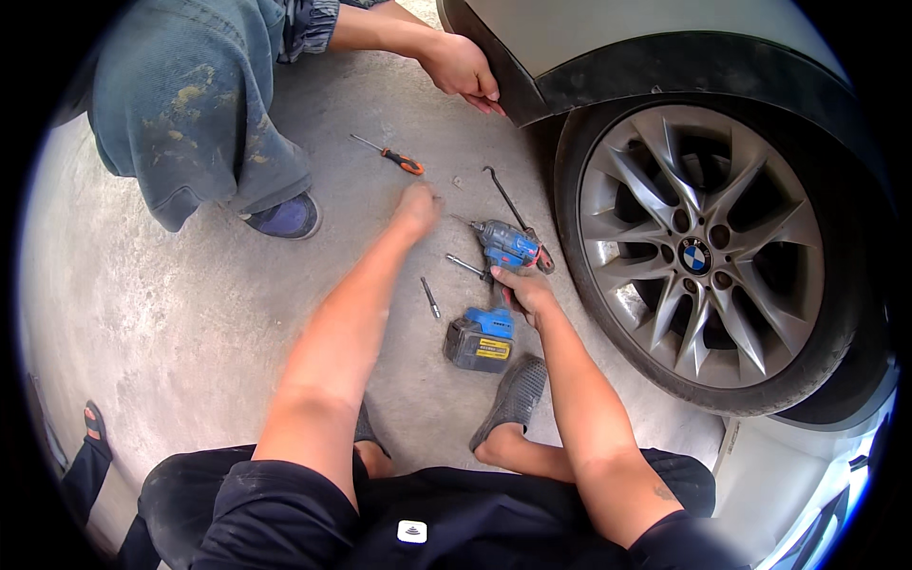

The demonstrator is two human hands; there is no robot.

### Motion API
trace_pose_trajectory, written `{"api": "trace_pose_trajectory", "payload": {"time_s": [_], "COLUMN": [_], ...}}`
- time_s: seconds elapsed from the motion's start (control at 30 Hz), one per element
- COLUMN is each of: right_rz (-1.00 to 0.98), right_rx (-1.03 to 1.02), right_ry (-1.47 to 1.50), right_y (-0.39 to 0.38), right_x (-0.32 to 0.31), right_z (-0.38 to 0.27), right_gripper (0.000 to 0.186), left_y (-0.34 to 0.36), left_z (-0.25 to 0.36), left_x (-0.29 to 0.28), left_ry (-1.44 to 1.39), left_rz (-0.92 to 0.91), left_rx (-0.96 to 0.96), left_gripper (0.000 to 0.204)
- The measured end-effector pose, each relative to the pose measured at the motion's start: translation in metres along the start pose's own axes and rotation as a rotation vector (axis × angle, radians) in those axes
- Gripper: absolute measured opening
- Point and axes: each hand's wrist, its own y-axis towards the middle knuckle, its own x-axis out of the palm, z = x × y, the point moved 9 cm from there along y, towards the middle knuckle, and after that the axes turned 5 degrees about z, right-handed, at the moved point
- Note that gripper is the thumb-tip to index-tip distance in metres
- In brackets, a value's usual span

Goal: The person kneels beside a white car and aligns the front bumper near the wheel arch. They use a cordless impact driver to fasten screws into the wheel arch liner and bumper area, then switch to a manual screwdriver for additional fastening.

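My right hand (522, 288) is wrapped round the grip of a blue cordless impact driver (508, 245). A thin bit points left from its nose, and a dark battery pack (478, 344) forms its base. Forward and left of the driver is my left hand (418, 209), blurred, so I cannot make out its fingers. Just beyond that hand an orange-and-black screwdriver (404, 162) lies on the concrete. A metal bit holder (464, 264) lies left of the driver, and a slim socket bit (430, 297) is nearer me. Partly behind the driver rests a hooked pick (508, 197) with a dark-red handle.
A car wheel (698, 256) stands close on my right under a black arch trim (703, 71). At the far side, another person's hand (461, 68) touches the trim's lower end; their shoe (288, 217) is on the left. A sandalled foot (94, 421) shows at far left.
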Motion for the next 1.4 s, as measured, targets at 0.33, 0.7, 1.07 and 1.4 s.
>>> {"api": "trace_pose_trajectory", "payload": {"time_s": [0.33,0.7,1.07,1.4], "right_rz": [-0.135,-0.473,0.061,0.028], "right_rx": [-0.133,-0.176,-0.9,-0.935], "right_ry": [0.196,0.643,-0.408,-0.336], "right_y": [-0.023,-0.121,-0.14,-0.158], "right_x": [0.041,0.045,0.014,0.026], "right_z": [-0.02,-0.085,-0.115,-0.133], "right_gripper": [0.015,0.05,0.038,0.039], "left_y": [-0.043,-0.013,-0.012,-0.021], "left_z": [-0.021,0.052,0.126,0.122], "left_x": [0.025,-0.012,-0.072,-0.081], "left_ry": [-1.106,-1.56,-1.502,-1.398], "left_rz": [0.045,-0.082,-0.283,-0.383], "left_rx": [-0.678,-0.71,-0.462,-0.309], "left_gripper": [0.024,0.027,0.028,0.028]}}
